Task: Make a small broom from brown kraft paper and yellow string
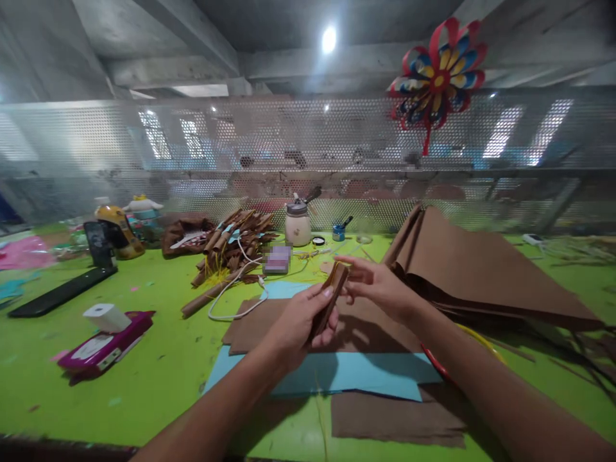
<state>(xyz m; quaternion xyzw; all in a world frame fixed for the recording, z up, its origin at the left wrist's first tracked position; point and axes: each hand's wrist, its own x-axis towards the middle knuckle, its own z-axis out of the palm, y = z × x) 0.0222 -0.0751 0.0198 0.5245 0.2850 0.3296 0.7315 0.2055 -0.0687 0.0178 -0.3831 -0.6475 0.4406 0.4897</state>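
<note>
My left hand (301,317) is closed around a folded strip of brown paper (331,298), held tilted above the table. A thin yellow string (335,274) runs over the upper end of the strip. At that end is my right hand (378,285), its index finger reaching to the string and the other fingers curled; the fingertips are partly hidden. Beneath both hands lie brown paper sheets (269,324) and light blue paper (356,375). Another brown sheet (394,417) lies closer to me. A yellow strand (321,417) hangs or lies below the left hand.
Bundled brown paper pieces (240,234) are piled at back left, with a white cable (224,317) alongside. Large brown sheets (486,269) occupy the right. A magenta power strip (106,346) and a dark phone-like slab (62,293) lie left. Behind are a jar (298,226) and perforated screen (269,141).
</note>
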